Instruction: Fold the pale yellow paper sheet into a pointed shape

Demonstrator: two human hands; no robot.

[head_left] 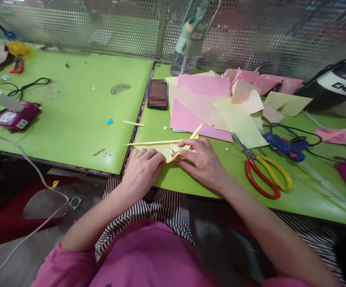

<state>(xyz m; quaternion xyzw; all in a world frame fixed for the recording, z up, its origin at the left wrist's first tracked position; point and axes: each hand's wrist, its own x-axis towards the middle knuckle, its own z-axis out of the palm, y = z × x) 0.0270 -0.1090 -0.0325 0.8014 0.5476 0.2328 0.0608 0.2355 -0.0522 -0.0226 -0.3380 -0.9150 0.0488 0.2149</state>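
At far left, a purple power block (17, 115) is seen on the green table (80, 99), and a half-round protractor (120, 88) is placed farther right. Near the table's front edge, the folded yellow paper (161, 148) is held at its near side by the curled fingers of the left hand (141, 169) and pinched between thumb and fingers of the right hand (204, 161). Behind, a pink sheet (202, 84) is partly covered by loose paper. Rightward, scissors (262, 175) are laid beside a blue glue gun (286, 146).
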